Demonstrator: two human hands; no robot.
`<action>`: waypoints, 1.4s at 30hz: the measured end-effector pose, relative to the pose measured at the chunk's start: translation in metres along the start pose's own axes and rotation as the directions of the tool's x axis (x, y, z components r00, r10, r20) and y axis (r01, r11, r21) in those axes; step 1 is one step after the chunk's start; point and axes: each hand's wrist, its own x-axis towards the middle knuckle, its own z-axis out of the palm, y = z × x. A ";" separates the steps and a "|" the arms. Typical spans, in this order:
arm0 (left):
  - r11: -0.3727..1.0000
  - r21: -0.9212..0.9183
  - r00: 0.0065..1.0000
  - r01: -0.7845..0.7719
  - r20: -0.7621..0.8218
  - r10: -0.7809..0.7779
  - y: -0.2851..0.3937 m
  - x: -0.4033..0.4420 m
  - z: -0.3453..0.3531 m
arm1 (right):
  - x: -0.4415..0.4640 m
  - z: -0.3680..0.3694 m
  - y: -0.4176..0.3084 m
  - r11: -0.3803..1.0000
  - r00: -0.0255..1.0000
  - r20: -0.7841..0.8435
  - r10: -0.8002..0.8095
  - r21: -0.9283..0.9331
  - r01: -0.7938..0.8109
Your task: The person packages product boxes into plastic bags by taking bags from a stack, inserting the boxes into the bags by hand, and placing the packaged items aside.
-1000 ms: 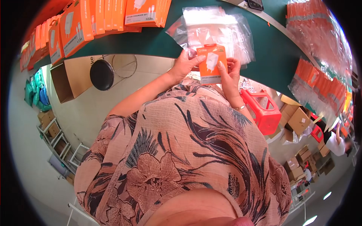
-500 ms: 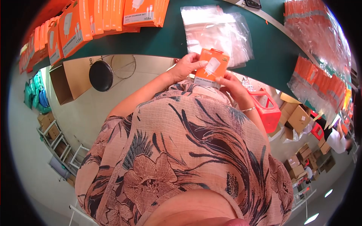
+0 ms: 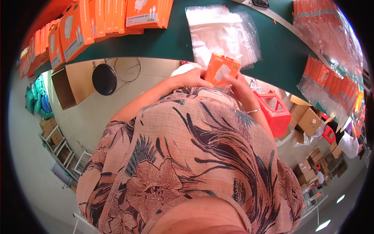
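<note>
An orange charger box is held upright and slightly tilted in front of my body, near the table edge. My left hand is closed at its left edge, with some fingers hidden. My right hand grips the lower right side, its thumb over the printed front. The box's lower end is blurred. Something white and pale shows behind my left hand; I cannot make out what it is. Just beyond the box lies a pile of clear plastic bags on the green table.
Orange charger boxes stand in rows at the upper left. Bagged orange boxes are stacked at the right. A phone lies at the far edge. Below are a black round stool, a cardboard carton and a red stool.
The box has moved slightly right and away, and its lower front is now more covered. My right thumb has shifted up over its face. A white shape has appeared behind my left hand.
</note>
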 end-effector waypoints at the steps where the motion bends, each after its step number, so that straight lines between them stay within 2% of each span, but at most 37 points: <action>1: 0.991 0.116 0.996 0.065 0.060 -0.072 0.001 -0.002 0.001 | 0.002 0.001 0.001 1.000 1.000 0.000 0.001 0.002 -0.001; 2: 0.965 0.235 0.982 0.120 0.113 -0.150 0.001 -0.003 0.002 | 0.005 0.003 0.003 1.000 0.998 -0.061 0.008 0.030 -0.006; 4: 0.977 0.194 0.989 0.093 0.094 -0.113 0.013 -0.011 0.004 | 0.008 0.006 0.002 0.997 0.983 -0.182 0.026 0.080 -0.011; 5: 0.986 0.150 0.994 0.066 0.072 -0.078 0.022 -0.017 0.005 | 0.007 0.006 0.000 0.997 0.983 -0.184 0.027 0.080 -0.013; 7: 0.993 0.110 0.998 0.041 0.049 -0.046 0.016 -0.011 0.000 | 0.006 0.004 -0.002 0.997 0.995 -0.083 0.060 0.056 -0.056; 8: 0.987 0.025 0.963 -0.161 -0.216 0.163 -0.004 0.004 -0.009 | 0.005 0.004 -0.003 0.996 0.996 -0.034 0.078 0.044 -0.077; 9: 0.929 -0.002 0.817 -0.371 -0.477 0.325 -0.005 0.009 -0.010 | 0.004 0.005 -0.004 0.996 0.996 -0.036 0.080 0.047 -0.078; 10: 0.929 -0.002 0.818 -0.370 -0.476 0.324 -0.006 0.012 -0.014 | 0.004 0.006 -0.007 0.998 0.998 -0.008 0.062 0.007 -0.062; 11: 0.846 0.301 0.729 -0.440 -0.430 0.532 0.014 0.008 -0.016 | 0.005 0.007 -0.010 0.998 0.999 0.022 0.045 -0.033 -0.044; 12: 0.674 0.572 0.630 -0.468 -0.319 0.708 0.034 0.003 -0.018 | 0.006 0.007 -0.011 0.997 0.998 0.053 0.030 -0.073 -0.026; 13: 0.430 0.783 0.531 -0.450 -0.153 0.834 0.045 0.001 -0.018 | 0.007 0.007 -0.011 0.997 0.998 0.055 0.031 -0.074 -0.027; 14: 0.429 0.784 0.529 -0.449 -0.154 0.834 0.049 0.001 -0.017 | 0.009 0.006 -0.011 0.995 0.997 0.069 0.029 -0.094 -0.023; 17: 0.248 0.904 0.605 -0.350 0.016 0.796 0.058 0.007 -0.008 | 0.011 0.004 -0.012 0.991 0.995 0.096 0.024 -0.134 -0.011; 22: 0.287 0.926 0.609 -0.243 -0.085 0.788 0.065 0.018 -0.009 | 0.007 0.008 -0.015 0.984 0.995 0.100 0.014 -0.177 0.004; 25: 0.527 0.823 0.695 -0.210 -0.253 0.673 0.064 0.022 -0.010 | 0.002 0.010 -0.014 0.982 0.996 0.088 -0.003 -0.186 0.019; 26: 0.525 0.825 0.696 -0.210 -0.250 0.673 0.064 0.023 -0.011 | 0.001 0.006 -0.009 0.968 0.994 0.105 0.028 -0.252 -0.001; 28: 0.598 0.777 0.639 -0.194 -0.363 0.679 0.064 0.026 -0.014 | -0.001 -0.004 0.003 0.924 0.987 0.134 0.091 -0.381 -0.034; 30: 0.631 0.752 0.610 -0.190 -0.414 0.676 0.063 0.031 -0.028 | -0.012 -0.011 0.016 0.912 0.994 0.103 0.046 -0.409 0.001; 32: 0.646 0.742 0.407 -0.177 -0.543 0.735 0.065 0.038 -0.060 | -0.021 -0.020 0.026 0.877 0.998 0.054 -0.038 -0.477 0.059; 33: 0.645 0.744 0.404 -0.174 -0.543 0.736 0.066 0.041 -0.067 | -0.022 -0.030 0.028 0.877 0.998 0.058 -0.039 -0.476 0.062; 36: 0.727 0.646 0.452 -0.232 -0.590 0.668 0.076 0.045 -0.075 | -0.028 -0.059 0.025 0.884 0.987 -0.043 0.157 -0.440 -0.160; 37: 0.722 0.651 0.455 -0.235 -0.583 0.673 0.079 0.046 -0.074 | -0.028 -0.060 0.023 0.887 0.988 -0.045 0.149 -0.436 -0.153; 38: 0.708 0.676 0.444 -0.204 -0.581 0.682 0.081 0.049 -0.072 | -0.027 -0.063 0.019 0.665 0.965 -0.139 -0.222 -0.746 0.045; 39: 0.694 0.698 0.433 -0.174 -0.579 0.691 0.083 0.052 -0.070 | -0.027 -0.063 0.010 0.292 0.818 -0.082 -0.569 -0.950 0.108; 41: 0.673 0.723 0.433 -0.154 -0.563 0.704 0.087 0.061 -0.059 | -0.029 -0.022 -0.032 0.254 0.684 -0.103 -0.722 -0.959 0.124; 42: 0.657 0.742 0.449 -0.134 -0.546 0.708 0.087 0.067 -0.048 | -0.027 -0.005 -0.050 0.122 0.628 0.020 -0.778 -0.976 0.182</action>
